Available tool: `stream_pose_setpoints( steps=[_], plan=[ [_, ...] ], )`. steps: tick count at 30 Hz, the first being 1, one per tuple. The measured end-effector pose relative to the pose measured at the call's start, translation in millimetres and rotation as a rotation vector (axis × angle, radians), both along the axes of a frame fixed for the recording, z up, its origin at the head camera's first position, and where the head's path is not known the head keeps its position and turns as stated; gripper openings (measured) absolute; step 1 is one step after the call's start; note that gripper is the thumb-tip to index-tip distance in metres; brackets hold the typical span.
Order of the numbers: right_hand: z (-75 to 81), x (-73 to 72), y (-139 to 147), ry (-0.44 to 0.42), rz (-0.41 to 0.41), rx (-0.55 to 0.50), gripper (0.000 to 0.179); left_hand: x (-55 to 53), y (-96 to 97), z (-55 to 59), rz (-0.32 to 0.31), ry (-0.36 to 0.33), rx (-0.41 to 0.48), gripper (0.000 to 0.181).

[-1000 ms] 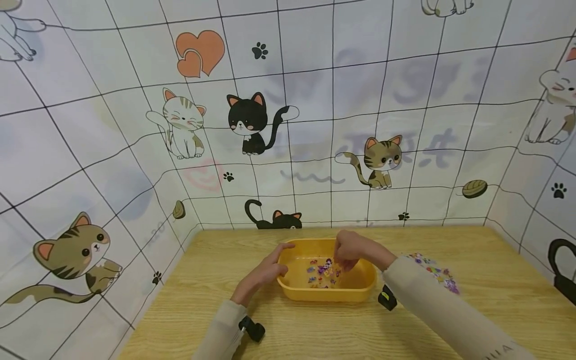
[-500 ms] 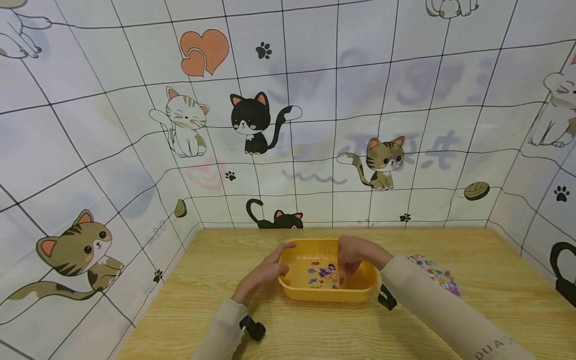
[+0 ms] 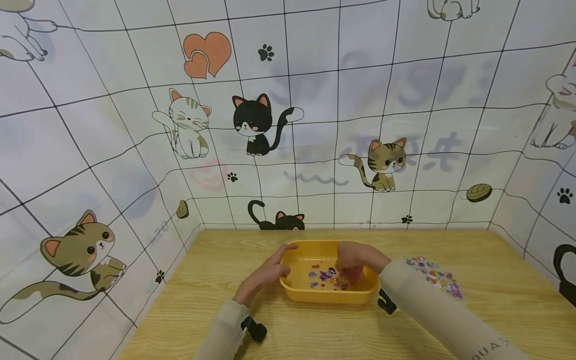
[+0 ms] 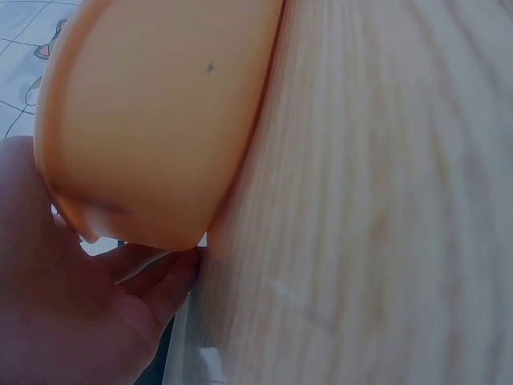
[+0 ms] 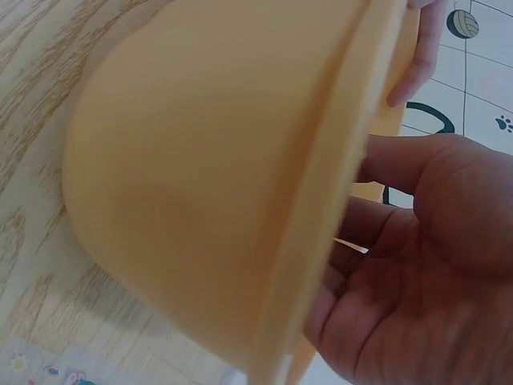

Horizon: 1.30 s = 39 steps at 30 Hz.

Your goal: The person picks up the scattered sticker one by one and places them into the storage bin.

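One smooth, round-cornered basin (image 3: 327, 296): my left hand (image 3: 270, 268) pinches its rim. My right hand (image 3: 355, 258) sits inside beside colourful bits (image 3: 328, 274); I cannot tell its grip.

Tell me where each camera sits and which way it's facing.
Head: worn on the head, facing forward and down at the yellow tub; left hand, right hand and sleeves show.
Left wrist: worn there, facing the tub's outside; left hand shows.
Right wrist: likewise; right hand and left-hand fingers show.
Wrist views share the tub and tabletop.
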State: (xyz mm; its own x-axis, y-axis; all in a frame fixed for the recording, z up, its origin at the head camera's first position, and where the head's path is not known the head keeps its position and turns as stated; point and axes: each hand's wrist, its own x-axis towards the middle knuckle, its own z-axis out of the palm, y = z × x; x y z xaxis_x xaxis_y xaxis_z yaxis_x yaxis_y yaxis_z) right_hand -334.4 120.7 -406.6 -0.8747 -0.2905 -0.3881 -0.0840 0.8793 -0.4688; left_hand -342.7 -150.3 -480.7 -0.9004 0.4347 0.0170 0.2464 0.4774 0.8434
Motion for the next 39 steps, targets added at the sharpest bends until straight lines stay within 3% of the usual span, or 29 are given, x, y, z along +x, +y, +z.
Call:
stream_pose_setpoints(
  steps=[14,20,29,39],
  plan=[
    [-3.3,-1.8,1,0.045,0.011,0.169,0.011,-0.9,1.2,-1.1,-0.002,-0.003,-0.012,0.08],
    [-1.6,-2.3,2,0.058,0.035,0.177,0.017,-0.9,1.5,-1.8,0.003,0.001,-0.015,0.08],
    [3.5,2.6,22,0.181,0.075,-0.011,0.021,0.6,2.5,-1.7,-0.008,-0.003,-0.004,0.079],
    [28.0,21.7,61,0.284,0.141,-0.255,0.017,0.3,1.2,-0.9,-0.004,-0.004,-0.002,0.08]
  ],
)
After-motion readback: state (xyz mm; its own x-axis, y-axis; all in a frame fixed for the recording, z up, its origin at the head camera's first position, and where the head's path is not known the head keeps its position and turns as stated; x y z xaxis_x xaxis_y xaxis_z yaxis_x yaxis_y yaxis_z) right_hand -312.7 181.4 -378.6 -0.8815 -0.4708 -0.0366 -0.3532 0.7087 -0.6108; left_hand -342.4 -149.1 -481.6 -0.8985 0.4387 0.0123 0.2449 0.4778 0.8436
